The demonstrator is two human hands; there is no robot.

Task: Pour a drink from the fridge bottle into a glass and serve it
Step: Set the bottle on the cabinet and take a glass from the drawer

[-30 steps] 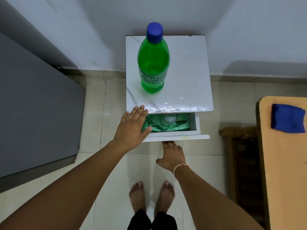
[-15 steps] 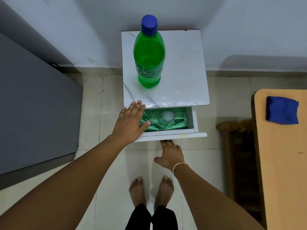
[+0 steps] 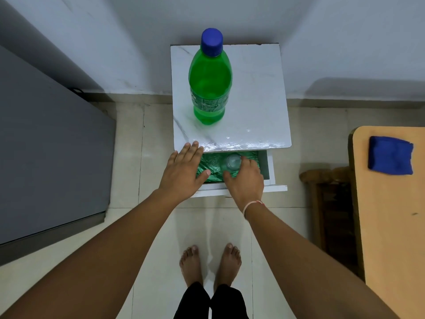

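A green bottle with a blue cap stands upright on the white marble-look top of a small cabinet. Below the top, the drawer is pulled out and lined with green plastic. A clear glass stands in it. My right hand reaches into the drawer with its fingers curled round the glass. My left hand lies flat with straight fingers on the cabinet's front left corner, over the drawer's left end.
A grey fridge stands at the left. A wooden table with a folded blue cloth is at the right, a dark wooden chair beside it. My bare feet stand on the tiled floor.
My right hand has left the drawer's front edge, risen into the drawer and closed round the glass. The left hand has stayed on the cabinet corner.
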